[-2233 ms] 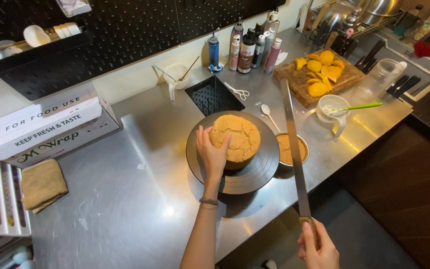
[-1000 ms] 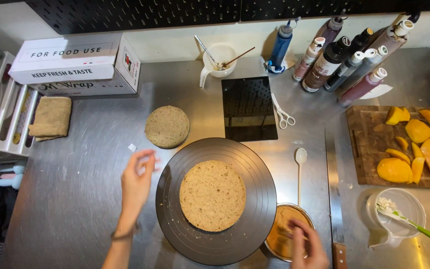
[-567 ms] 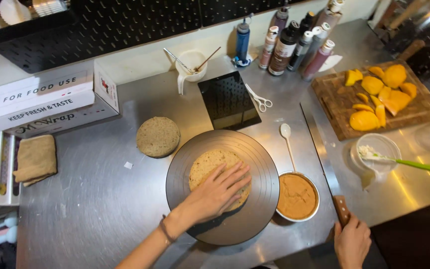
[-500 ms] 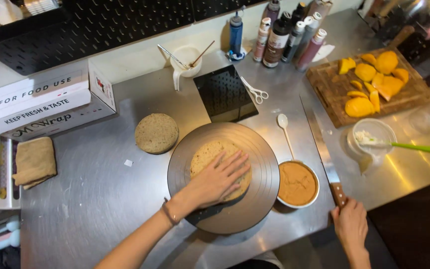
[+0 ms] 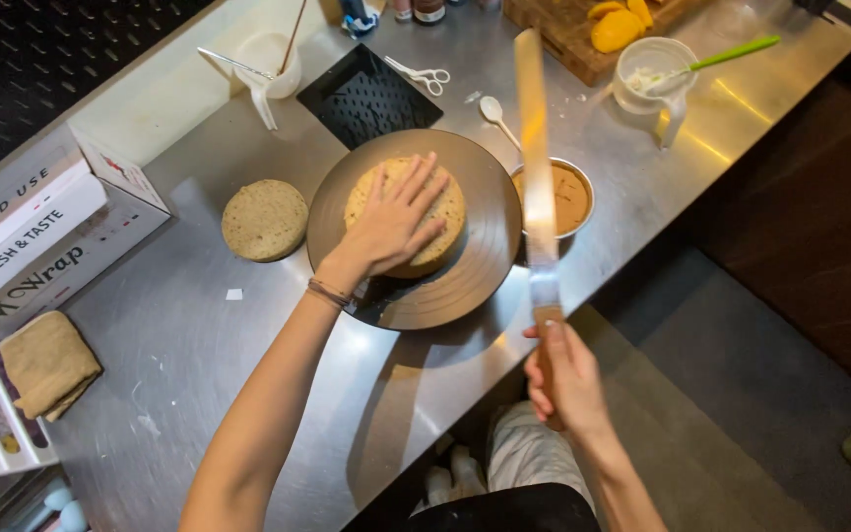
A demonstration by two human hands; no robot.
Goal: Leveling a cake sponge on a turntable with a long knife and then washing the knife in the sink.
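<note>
A working kitchen, likely a bakery: a stainless-steel desk point(image 5: 248, 374) carries a cake turntable point(image 5: 475, 266) at the centre, a box of food wrap point(image 5: 41, 246) at nine o'clock, a wooden cutting board with cut fruit point(image 5: 583, 39) at one o'clock, and a black perforated wall panel point(image 5: 41, 69) at eleven.

- Cake layer point(image 5: 440, 212): pale tan, speckled.
- Turntable point(image 5: 475, 256): dark grey-brown, faint rings.
- Second cake layer point(image 5: 265, 219): tan, speckled.
- Knife point(image 5: 534, 158): silver blade, brown handle.
- Bowl point(image 5: 565, 197): caramel-brown filling.
- Worktop point(image 5: 199, 365): brushed steel grey.
- Cloth point(image 5: 48, 363): beige.
- Tray point(image 5: 366, 94): black, dotted.
- Spatula point(image 5: 731, 54): green handle.
</note>
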